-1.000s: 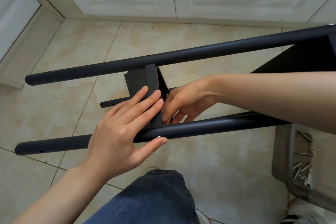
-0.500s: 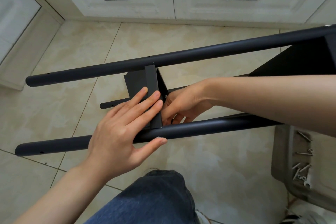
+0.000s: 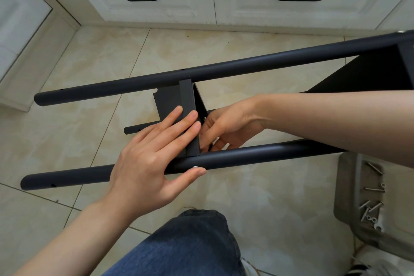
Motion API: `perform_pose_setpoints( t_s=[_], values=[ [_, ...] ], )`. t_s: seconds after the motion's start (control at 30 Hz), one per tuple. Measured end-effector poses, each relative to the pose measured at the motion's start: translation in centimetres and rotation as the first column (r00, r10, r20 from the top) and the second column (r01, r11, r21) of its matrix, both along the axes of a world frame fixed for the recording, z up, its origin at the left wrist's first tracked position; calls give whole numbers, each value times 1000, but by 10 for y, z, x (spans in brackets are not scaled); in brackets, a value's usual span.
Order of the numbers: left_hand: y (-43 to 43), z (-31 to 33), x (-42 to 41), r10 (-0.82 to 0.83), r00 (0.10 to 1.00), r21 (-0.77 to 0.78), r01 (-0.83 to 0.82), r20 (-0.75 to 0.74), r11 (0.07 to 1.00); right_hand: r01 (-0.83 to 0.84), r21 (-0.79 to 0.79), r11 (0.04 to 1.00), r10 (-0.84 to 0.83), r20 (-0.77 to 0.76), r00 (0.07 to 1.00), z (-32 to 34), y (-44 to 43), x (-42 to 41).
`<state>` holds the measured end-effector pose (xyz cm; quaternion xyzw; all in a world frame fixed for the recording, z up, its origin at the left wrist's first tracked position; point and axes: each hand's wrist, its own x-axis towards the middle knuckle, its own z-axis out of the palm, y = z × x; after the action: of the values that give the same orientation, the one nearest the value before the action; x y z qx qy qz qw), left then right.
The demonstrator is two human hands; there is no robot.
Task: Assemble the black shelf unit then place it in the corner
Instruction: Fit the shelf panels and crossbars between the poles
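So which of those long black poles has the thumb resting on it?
The near pole, closest to the jeans: the left hand lays its thumb by a silver screw head. The far pole goes untouched.

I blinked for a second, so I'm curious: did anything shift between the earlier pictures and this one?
Barely. The right hand curled its fingers in a little behind the shelf panel. The left hand stays flat on the panel, thumb by the screw in the near pole. The frame is unmoved.

Beige tiled floor (image 3: 280,197) (glossy); grey tray (image 3: 345,199) perhaps resting there.
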<state>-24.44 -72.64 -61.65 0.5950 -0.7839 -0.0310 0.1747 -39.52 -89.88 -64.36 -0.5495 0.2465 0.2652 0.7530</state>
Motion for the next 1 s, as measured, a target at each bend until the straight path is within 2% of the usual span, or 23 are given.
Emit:
perform_pose_setpoints(
  t_s=[0.1,0.23,0.3,0.6,0.73,0.87,0.93,1.0],
  values=[
    [0,0,0,0,1000,4,0,4,1000,-22,-95,995,20,-23,1000,0,1,2],
    [0,1,0,3,1000,4,-3,9,1000,16,14,1000,-16,-11,1000,2,-1,0],
    [0,1,0,3,1000,6,-3,14,1000,28,9,1000,-28,-2,1000,0,-1,1],
    [-12,5,2,13,999,30,-14,31,999,4,-212,977,-5,-6,1000,20,-12,-7],
    [-16,9,5,9,997,65,-14,75,998,79,-311,947,-83,1,997,41,-26,-15],
    [-20,13,6,-5,988,102,-11,153,995,159,-511,845,-119,111,987,62,-34,-21],
    [-22,16,6,7,983,115,-28,186,993,217,-653,726,-133,176,975,70,-36,-21],
    [-22,19,4,49,982,135,-75,185,988,287,-716,636,-160,241,957,75,-38,-19]
  ],
)
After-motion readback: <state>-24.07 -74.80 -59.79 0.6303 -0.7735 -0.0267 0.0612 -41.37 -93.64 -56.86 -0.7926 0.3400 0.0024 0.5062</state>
